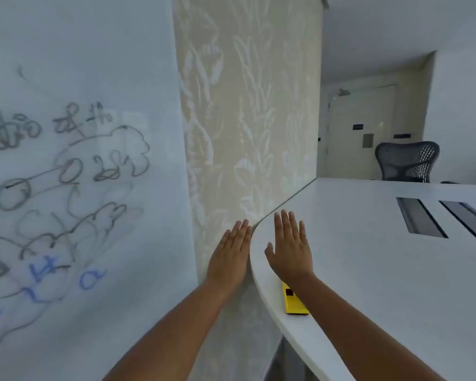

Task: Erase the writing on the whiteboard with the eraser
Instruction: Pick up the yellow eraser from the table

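Note:
The whiteboard fills the left side, covered in grey scribbles, characters and a few blue marks in its lower part. A yellow eraser lies on the white table near its rounded corner, partly hidden under my right forearm. My left hand is stretched out flat with fingers apart, beside the table edge and in front of the patterned wall. My right hand is flat and open over the table corner, just beyond the eraser. Neither hand holds anything.
A beige patterned wall panel stands between the whiteboard and the table. The white table runs to the right with two dark cable slots. A dark mesh office chair stands behind it near a doorway.

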`<state>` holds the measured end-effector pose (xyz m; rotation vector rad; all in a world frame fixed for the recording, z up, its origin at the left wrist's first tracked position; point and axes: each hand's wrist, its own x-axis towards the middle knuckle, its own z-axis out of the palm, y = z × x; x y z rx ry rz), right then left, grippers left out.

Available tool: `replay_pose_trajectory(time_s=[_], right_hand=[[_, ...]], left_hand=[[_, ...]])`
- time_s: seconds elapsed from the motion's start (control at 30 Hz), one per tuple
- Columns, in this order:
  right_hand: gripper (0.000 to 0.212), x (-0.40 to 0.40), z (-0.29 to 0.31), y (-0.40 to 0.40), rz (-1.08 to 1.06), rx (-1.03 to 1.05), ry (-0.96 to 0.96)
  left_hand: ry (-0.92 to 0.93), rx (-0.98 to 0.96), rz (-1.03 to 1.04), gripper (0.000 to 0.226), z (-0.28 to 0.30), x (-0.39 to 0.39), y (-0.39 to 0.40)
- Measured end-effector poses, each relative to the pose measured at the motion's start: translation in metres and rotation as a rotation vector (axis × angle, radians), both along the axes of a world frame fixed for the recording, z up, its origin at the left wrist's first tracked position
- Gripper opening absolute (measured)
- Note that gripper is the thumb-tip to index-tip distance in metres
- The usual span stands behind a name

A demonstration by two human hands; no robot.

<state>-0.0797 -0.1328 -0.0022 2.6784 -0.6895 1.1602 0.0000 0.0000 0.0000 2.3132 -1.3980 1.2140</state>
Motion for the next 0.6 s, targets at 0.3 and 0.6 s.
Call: replay_pose_trajectory(time_s=[0.3,0.6], right_hand=[[0.067,-0.027,-0.066,-0.012,-0.111,0.299,0.289],[0.061,-0.025,-0.076,-0.017,-0.063,0.612,0.382]], left_hand=[[0.404,0.146,-0.122,0.073,-0.071,-0.048,-0.062],[0.783,0.080,-0.065,0.040,-0.110,-0.048,-0.071]])
